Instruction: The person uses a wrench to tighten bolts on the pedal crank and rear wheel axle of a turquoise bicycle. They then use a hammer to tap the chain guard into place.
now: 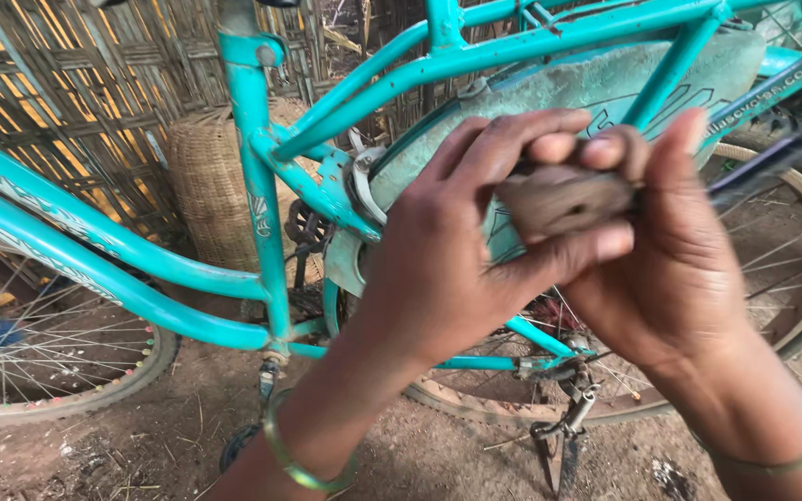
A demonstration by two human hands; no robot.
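Both hands are up in front of the turquoise bicycle (262,186), and between them sits a small, worn brown block (563,197) (it looks like a pedal rubber, though grime and blur make that hard to confirm). The left hand (447,269) has its fingers curled narrowly over the top of the block with the thumb pressing from underneath. The right hand (670,269) closes on it from the other side, fingertips on the upper edge, palm behind. So the block is pinched from both sides, held in the air just in front of the chain guard (596,83), with a dark bar (763,162) sticking out to the right behind it; whether bar and block are joined I cannot tell.

What could go wrong? The grip is all fingertips on a dusty, rounded piece, so it could slip out and drop onto the dirt ground (187,436), among the litter below the kickstand (559,445). A knuckle could also scrape the guard's edge, being so close.

As for containers, one woven basket (206,186) stands behind the frame against the bamboo wall (76,93); its contents are hidden from here.
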